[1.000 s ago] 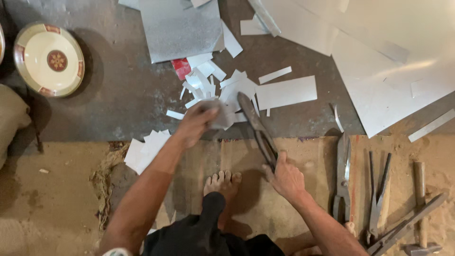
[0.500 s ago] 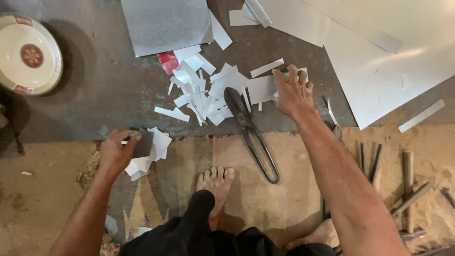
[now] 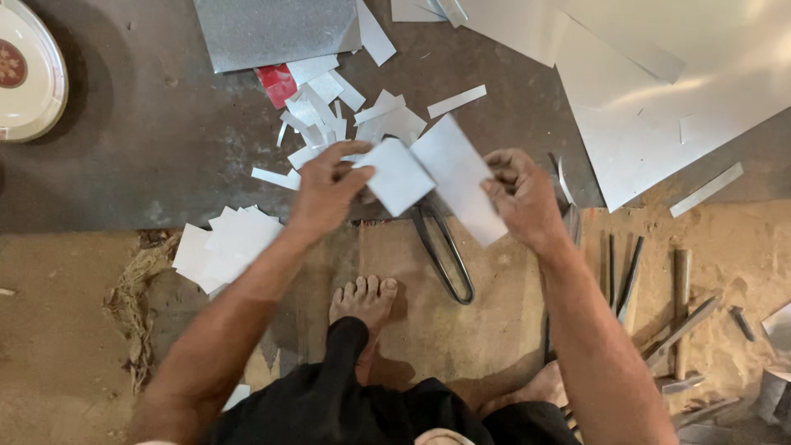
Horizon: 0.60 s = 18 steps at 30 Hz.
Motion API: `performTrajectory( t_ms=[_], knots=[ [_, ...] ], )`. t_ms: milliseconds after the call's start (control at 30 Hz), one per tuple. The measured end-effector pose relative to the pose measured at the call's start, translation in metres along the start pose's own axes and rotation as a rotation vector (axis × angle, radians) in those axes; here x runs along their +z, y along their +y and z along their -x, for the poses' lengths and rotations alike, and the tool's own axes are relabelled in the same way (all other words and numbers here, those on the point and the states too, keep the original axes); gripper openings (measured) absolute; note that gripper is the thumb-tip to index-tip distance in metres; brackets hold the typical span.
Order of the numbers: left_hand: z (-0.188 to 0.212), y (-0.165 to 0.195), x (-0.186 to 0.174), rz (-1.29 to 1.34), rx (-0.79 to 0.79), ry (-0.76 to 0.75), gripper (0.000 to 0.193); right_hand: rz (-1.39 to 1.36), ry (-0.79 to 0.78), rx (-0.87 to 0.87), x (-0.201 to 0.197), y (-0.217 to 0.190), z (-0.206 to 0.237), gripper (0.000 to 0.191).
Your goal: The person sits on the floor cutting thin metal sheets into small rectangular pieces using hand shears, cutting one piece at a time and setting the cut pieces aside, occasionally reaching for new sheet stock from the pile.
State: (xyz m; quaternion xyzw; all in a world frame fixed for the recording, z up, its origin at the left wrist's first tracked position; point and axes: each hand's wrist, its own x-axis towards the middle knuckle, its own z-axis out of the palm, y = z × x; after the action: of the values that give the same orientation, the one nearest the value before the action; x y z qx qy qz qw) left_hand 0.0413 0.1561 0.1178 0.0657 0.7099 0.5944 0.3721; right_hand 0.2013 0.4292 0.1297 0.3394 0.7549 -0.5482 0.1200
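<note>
I pinched a bent metal sheet piece (image 3: 437, 177) between my left hand (image 3: 325, 194) and right hand (image 3: 519, 194), just above the shears (image 3: 445, 251), probably to fold it. Both hands gripped opposite edges, keeping it off the floor.

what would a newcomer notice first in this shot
Centre frame, the left hand and right hand hold a bent piece of sheet metal between them above the big shears. Behind lies a heap of metal offcuts, and a patterned plate sits far left.
</note>
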Motion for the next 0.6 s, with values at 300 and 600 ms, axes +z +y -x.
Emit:
performTrajectory(
  t_ms=[300, 600],
  knots=[
    [0.021, -0.011, 0.052, 0.085, 0.031, 0.112, 0.024, 0.324, 0.065, -0.443, 0.032, -0.029, 0.045, 0.035],
    [0.028, -0.027, 0.053, 0.168, 0.042, 0.204, 0.021, 0.656, 0.228, -0.378, 0.077, -0.057, 0.06, 0.065]
  ],
)
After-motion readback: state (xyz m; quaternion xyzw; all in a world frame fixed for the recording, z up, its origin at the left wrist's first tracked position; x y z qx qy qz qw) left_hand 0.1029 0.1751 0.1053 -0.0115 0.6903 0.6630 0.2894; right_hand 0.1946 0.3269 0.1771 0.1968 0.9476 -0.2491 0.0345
